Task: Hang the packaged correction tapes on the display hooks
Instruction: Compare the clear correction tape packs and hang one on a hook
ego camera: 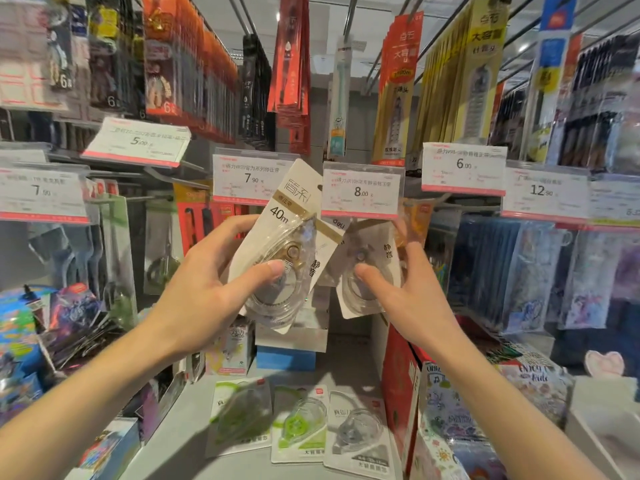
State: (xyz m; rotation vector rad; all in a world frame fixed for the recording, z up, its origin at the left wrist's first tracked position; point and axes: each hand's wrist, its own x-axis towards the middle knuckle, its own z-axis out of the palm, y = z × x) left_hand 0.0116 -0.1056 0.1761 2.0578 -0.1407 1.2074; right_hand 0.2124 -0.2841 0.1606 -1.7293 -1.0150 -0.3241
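Below the price tags (pixel 362 190), left hand (pixel 204 289) gripping tilted pack (pixel 287 244), right hand (pixel 401 289) pinching another.

The scene is evenly and brightly lit from overhead; ceiling lights (pixel 523 47) are seen as soft white patches high at the right. Soft shadows are cast by the two forearms onto the grey shelf (pixel 180 424) below, and the green packet (pixel 242 415) lying there is dimmed by one of them. Glare is caught on the clear plastic blister (pixel 277 271) at centre and on the glossy price tags (pixel 360 190). Strong wide-angle distortion is shown: hanging rows at the left and right edges are bent inward and stretched. Motion blur is spread over the outer edges, so small print there cannot be read. The centre is sharper, though slightly soft.
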